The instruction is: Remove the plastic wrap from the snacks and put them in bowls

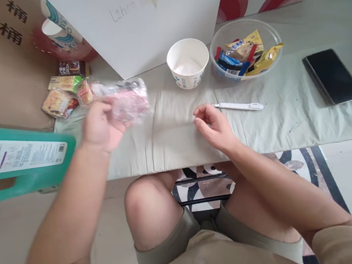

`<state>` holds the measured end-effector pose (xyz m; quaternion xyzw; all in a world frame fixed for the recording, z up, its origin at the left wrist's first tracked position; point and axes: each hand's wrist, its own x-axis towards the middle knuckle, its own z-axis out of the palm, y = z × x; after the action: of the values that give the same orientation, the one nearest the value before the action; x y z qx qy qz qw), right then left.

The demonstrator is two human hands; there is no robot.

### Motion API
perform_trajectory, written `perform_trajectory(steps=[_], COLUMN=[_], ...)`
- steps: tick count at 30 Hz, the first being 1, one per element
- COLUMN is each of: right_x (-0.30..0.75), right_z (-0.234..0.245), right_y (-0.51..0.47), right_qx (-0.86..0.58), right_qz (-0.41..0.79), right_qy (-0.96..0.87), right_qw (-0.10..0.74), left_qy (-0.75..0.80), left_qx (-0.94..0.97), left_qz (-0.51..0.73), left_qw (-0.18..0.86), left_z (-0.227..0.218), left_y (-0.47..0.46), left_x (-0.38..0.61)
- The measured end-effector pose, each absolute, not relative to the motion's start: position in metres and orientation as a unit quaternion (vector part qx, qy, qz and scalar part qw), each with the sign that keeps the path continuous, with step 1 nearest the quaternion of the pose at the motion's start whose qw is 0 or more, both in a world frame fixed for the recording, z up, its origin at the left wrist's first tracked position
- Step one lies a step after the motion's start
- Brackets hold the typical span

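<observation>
My left hand [104, 124] is closed on a clear plastic packet [129, 100] with something pinkish-red and dark inside; motion blurs it. Just behind that hand lie several wrapped snacks, among them a small bun packet [84, 93], a biscuit packet [59, 102] and a dark cocoa packet [71, 68]. My right hand [213, 125] rests on the cloth with its fingers loosely curled, and I cannot make out anything in them. Close to its fingertips lies a white utility knife [238, 106]. Beyond it stands a white paper bowl [188, 65], with what looks like clear plastic inside.
A clear plastic tub [247, 70] of snack packets stands right of the bowl. A black phone [334, 76] lies at the right. White box [154, 27] and cardboard box [4, 73] wall the back and left. A green jug [27, 161] stands at the left edge.
</observation>
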<state>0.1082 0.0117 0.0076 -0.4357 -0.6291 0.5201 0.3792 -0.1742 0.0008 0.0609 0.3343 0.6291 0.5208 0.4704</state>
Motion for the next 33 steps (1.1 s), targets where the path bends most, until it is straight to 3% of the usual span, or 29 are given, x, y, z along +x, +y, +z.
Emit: perform_trajectory(steps=[3, 8, 15, 18, 21, 25, 29, 33], right_x=[0.122, 0.139, 0.157, 0.171, 0.186, 0.200, 0.200, 0.179], right_z=[0.004, -0.006, -0.008, -0.001, -0.001, -0.011, -0.009, 0.010], right_y=[0.016, 0.019, 0.026, 0.029, 0.034, 0.040, 0.035, 0.017], right_qx=[-0.426, -0.422, -0.467, -0.493, -0.584, -0.633, -0.625, -0.543], right_qz=[0.523, 0.533, 0.433, 0.306, 0.153, 0.093, 0.120, 0.365], right_qy=[-0.621, -0.648, -0.679, -0.729, -0.738, -0.740, -0.734, -0.666], right_qw=[0.398, 0.342, 0.365, 0.364, 0.302, 0.205, 0.239, 0.359], left_qy=[0.612, 0.580, 0.508, 0.503, 0.509, 0.529, 0.536, 0.543], left_qx=[0.256, 0.311, 0.410, 0.420, 0.418, 0.386, 0.367, 0.397], left_qz=[0.459, 0.420, 0.540, 0.573, 0.588, 0.580, 0.577, 0.571], left_qw=[0.591, 0.625, 0.531, 0.493, 0.469, 0.485, 0.496, 0.471], left_z=[0.056, 0.034, -0.008, -0.018, -0.020, -0.024, -0.027, -0.028], left_y=[-0.015, -0.007, 0.007, 0.008, 0.009, 0.011, 0.012, 0.012], left_x=[-0.122, -0.066, -0.039, -0.046, -0.056, -0.060, -0.058, -0.054])
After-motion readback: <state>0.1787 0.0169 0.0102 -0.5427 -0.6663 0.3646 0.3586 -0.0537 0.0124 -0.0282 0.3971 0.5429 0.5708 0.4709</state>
